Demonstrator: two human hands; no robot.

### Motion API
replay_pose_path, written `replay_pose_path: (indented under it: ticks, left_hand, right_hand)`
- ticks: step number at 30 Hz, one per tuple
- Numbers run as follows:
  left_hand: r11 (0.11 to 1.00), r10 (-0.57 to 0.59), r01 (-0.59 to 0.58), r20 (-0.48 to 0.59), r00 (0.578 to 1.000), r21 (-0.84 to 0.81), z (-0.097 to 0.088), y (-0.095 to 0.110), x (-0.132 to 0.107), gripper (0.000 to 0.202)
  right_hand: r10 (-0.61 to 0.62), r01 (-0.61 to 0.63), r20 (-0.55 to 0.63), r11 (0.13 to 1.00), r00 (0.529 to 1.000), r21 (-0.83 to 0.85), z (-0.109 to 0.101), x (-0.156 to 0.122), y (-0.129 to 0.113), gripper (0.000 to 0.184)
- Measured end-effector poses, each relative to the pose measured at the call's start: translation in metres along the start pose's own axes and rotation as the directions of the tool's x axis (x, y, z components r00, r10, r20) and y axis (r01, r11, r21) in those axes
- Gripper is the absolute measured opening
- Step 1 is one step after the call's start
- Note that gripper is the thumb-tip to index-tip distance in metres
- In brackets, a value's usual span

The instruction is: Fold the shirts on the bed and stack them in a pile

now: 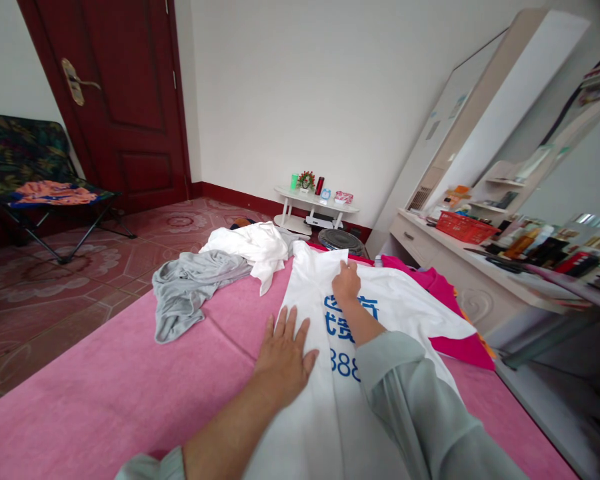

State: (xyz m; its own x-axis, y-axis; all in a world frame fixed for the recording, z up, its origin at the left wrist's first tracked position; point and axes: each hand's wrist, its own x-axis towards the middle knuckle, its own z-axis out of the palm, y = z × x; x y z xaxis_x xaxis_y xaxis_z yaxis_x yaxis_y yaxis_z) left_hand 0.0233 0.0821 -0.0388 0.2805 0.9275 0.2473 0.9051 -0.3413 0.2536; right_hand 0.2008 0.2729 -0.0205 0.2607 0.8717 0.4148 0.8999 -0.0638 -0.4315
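Grey-green sleeves [425,400] reach in from the bottom edge over a white shirt [311,290], which lies lengthwise on a pink bed cover [145,393] from the bottom centre to the middle of the frame. Its left side appears turned inward, cutting off part of the blue lettering [344,363], so that side looks done; its right side lies spread out towards the right of the frame, seemingly unfolded. The left hand [286,357] rests flat on the left edge, fingers spread; the right hand [347,280] is closed, apparently pinching cloth near the far end. Magenta cloth [420,275] shows beneath the shirt at right. Just left of the far end, a grey garment [197,283] and a crumpled white garment [250,245] lie loose, apparently not dealt with. Farther out, a dressing table [430,252] fills the right and a dark red door [130,100] the upper left.
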Motion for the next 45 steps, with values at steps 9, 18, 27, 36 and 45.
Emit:
replay_pose_path:
  ticks: [9,18,27,36,45]
  left_hand:
    - [1.000,0.005,-0.005,-0.003,1.000,-0.004,0.002,-0.001,0.001,0.061]
    - [1.000,-0.002,0.002,0.014,1.000,-0.011,-0.003,0.000,0.001,0.061]
    - [0.999,-0.010,0.010,0.017,1.000,-0.034,-0.001,-0.001,0.002,0.061]
    - [1.000,-0.008,0.009,0.030,1.000,-0.023,-0.001,-0.001,0.003,0.062]
    - [1.000,0.020,-0.020,0.015,1.000,-0.022,0.002,-0.004,0.001,0.060]
  right_hand:
    - [0.103,-0.105,-0.059,0.993,0.993,-0.047,0.008,-0.005,0.003,0.031]
    - [-0.212,0.211,0.011,0.976,0.977,0.055,0.010,0.003,-0.032,0.043]
    - [-0.311,0.266,0.389,0.950,0.868,0.165,0.056,0.025,-0.069,0.056]
    - [-0.318,0.318,0.299,0.947,0.900,0.047,0.035,-0.012,-0.055,0.059]
    - [-0.306,0.296,0.451,0.950,0.838,0.095,-0.009,-0.030,0.003,0.056]
